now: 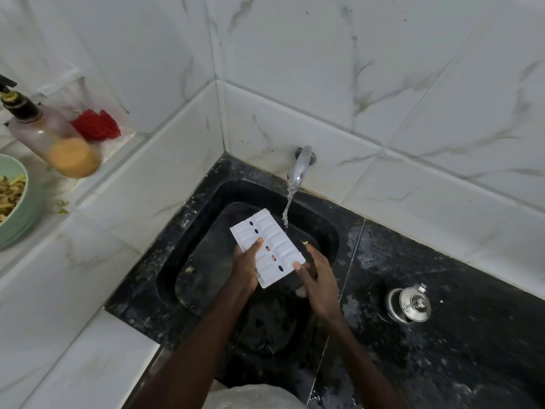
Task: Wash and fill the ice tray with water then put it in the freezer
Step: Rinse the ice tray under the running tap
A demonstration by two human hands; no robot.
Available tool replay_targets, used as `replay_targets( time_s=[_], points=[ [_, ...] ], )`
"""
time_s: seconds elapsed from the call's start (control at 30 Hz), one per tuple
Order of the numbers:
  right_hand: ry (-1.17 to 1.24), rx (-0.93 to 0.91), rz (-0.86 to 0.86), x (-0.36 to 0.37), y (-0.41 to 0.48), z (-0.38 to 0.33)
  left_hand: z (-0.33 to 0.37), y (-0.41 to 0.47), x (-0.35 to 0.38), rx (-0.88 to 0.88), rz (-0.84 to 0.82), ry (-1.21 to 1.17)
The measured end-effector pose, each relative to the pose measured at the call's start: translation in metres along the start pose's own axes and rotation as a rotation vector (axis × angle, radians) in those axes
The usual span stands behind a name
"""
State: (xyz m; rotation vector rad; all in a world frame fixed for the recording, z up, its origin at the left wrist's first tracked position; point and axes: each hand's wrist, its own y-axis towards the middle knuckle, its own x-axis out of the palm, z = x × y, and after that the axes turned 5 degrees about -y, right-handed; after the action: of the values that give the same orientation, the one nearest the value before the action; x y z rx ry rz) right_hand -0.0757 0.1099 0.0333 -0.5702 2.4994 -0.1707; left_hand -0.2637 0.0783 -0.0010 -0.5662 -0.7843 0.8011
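Note:
A white plastic ice tray [269, 239] with two rows of compartments is held tilted over the black sink [206, 261]. My left hand [246, 267] grips its near left side, thumb lying on top. My right hand [318, 278] holds the near right corner with a fingertip on the rim. The metal tap [300, 165] on the wall runs, and its thin stream of water [287, 208] falls just past the tray's far right edge.
A small steel lidded pot [410, 304] stands on the wet black counter at the right. On the white tiled ledge at the left are a pump bottle [53, 134], a red scrubber [95, 125] and a green bowl of food [11, 199]. Scraps lie in the sink.

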Motion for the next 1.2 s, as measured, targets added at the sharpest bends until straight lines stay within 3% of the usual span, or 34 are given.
replay_targets(
  time_s=[0.07,0.23,0.6,0.8,1.2],
  points=[
    [-0.212,-0.134,-0.047,-0.01,0.01,0.0,0.003,0.0,0.005,0.035,-0.018,-0.014],
    [-0.342,-0.222,-0.187,-0.025,0.028,-0.007,0.005,0.004,0.013,0.076,0.0,-0.023],
    [-0.179,-0.099,-0.417,-0.009,0.099,-0.018,0.011,0.005,0.014,0.089,-0.072,0.009],
    [-0.152,-0.058,-0.4,-0.004,0.131,-0.039,0.004,-0.002,0.023,0.063,-0.14,0.038],
    [-0.169,-0.119,-0.403,-0.02,0.062,-0.005,0.023,0.006,0.01,0.202,-0.023,0.051]
  ],
)
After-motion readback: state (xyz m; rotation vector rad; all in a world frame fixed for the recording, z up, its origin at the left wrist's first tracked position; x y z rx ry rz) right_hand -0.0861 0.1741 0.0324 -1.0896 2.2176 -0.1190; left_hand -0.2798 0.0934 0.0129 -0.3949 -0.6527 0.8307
